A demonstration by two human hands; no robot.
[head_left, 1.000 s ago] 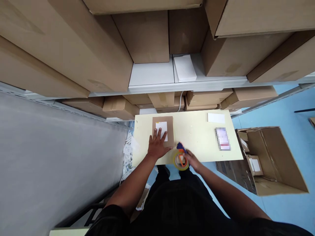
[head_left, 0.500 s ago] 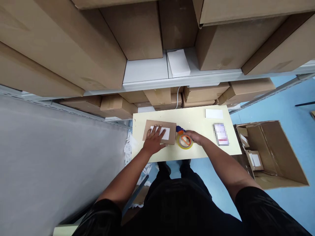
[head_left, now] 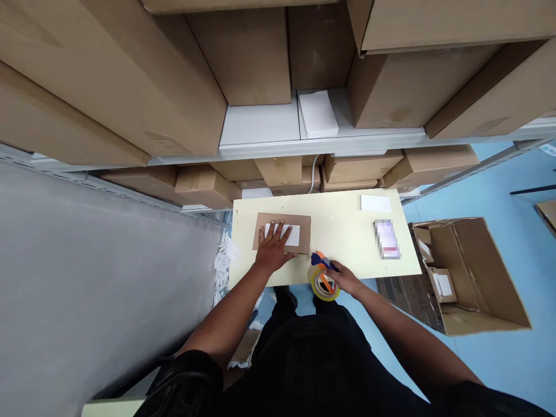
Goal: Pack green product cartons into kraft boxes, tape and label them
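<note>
A small brown cardboard parcel with a white label lies on the pale yellow table. My left hand presses flat on its top, fingers spread over the label. My right hand grips a tape dispenser with an orange and blue frame and a yellowish tape roll. The dispenser sits at the table's near edge, just right of the parcel's near right corner.
A white card and a blurred label sheet lie on the table's right side. An open cardboard box holding small packages stands on the blue floor to the right. Shelves stacked with large cartons rise behind the table.
The parcel was turned from upright to lengthwise under my left hand. My right hand carried the tape dispenser up beside the parcel, then drew it back to the table's near edge.
</note>
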